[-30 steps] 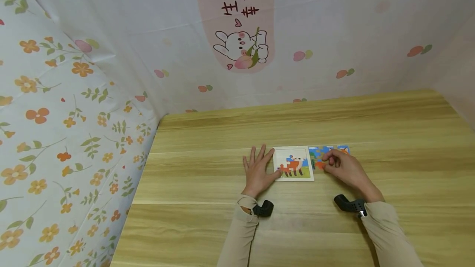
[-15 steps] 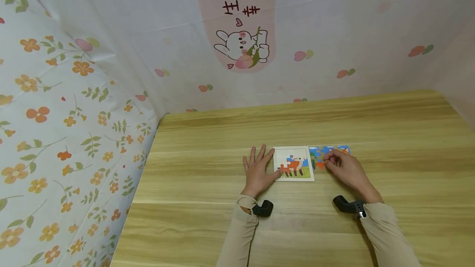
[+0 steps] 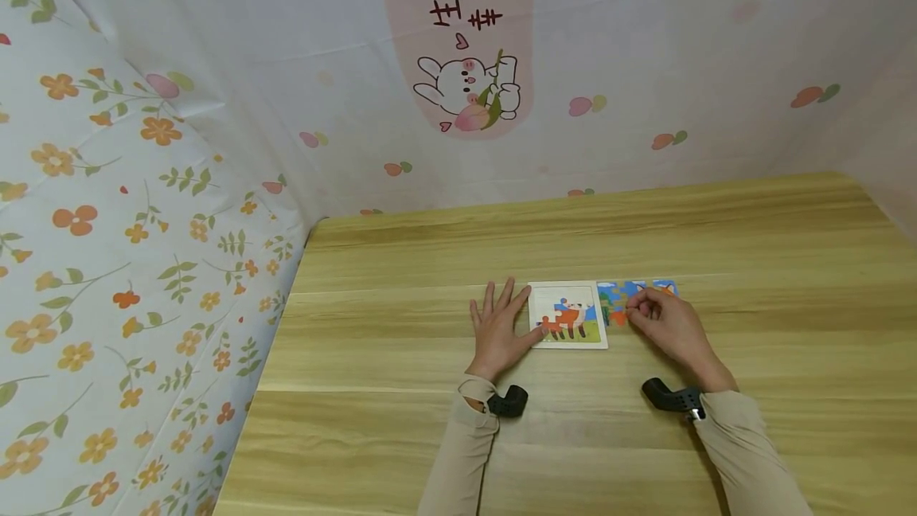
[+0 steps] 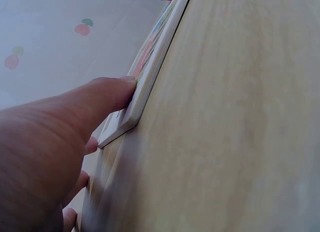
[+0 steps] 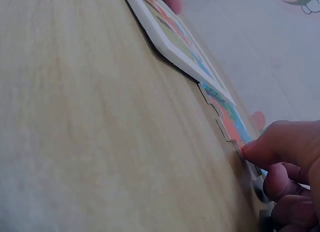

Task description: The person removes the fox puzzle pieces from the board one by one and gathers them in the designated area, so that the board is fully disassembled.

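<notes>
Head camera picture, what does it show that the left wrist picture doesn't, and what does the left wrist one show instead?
Only the head view shows the rabbit drawing, the flowery cloth, both sleeves and, clearly, the loose puzzle pieces.

Only the left wrist view shows a low, close look along the puzzle tray, with its outer side edge.

Both show the left hand with its thumb on the tray, the wooden table, the pink-patterned wall cloth and, probably, some of the right hand.

Wood-grain tabletop point(image 3: 358, 373), floral cloth point(image 3: 107, 261), rabbit-print backdrop point(image 3: 616, 38)
</notes>
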The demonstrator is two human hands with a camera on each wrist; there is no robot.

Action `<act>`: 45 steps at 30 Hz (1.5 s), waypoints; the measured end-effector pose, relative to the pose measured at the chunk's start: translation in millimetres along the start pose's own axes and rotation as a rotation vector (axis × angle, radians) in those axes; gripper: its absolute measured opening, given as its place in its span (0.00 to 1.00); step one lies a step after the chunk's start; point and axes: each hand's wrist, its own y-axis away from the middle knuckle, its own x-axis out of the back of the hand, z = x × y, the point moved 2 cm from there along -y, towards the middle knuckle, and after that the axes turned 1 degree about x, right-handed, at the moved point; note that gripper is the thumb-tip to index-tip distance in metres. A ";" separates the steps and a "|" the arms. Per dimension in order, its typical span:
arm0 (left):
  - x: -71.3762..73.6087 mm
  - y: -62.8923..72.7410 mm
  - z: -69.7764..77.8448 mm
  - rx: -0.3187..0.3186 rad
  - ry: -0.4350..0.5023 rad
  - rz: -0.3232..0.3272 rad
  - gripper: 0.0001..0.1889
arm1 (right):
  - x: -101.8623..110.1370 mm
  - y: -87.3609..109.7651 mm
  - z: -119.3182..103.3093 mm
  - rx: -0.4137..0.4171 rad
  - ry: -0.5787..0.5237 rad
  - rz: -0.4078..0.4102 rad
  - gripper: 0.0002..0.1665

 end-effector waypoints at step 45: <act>-0.2 0.3 1.7 0.030 0.009 -0.015 0.36 | -30.6 -1.9 -57.3 0.281 0.045 -0.028 0.02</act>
